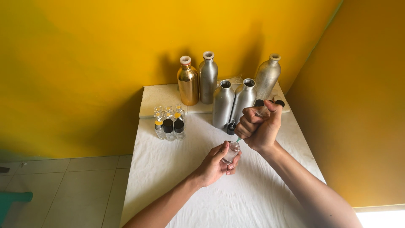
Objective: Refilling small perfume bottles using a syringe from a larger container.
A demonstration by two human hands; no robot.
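Note:
My left hand [214,164] grips a small clear glass bottle [231,152] upright just above the white cloth. My right hand [258,126] is closed around a clear syringe [262,111], thumb on its plunger end, with the green tip [238,139] pointing down at the bottle's mouth. Both hands meet over the middle of the table.
Several silver metal bottles [222,103] and one gold bottle [188,81] stand at the back of the white-covered table [253,198]. A cluster of small glass vials [168,122] sits at the left, and a black cap [230,126] lies near the silver bottles. Yellow walls enclose the corner; tiled floor lies left.

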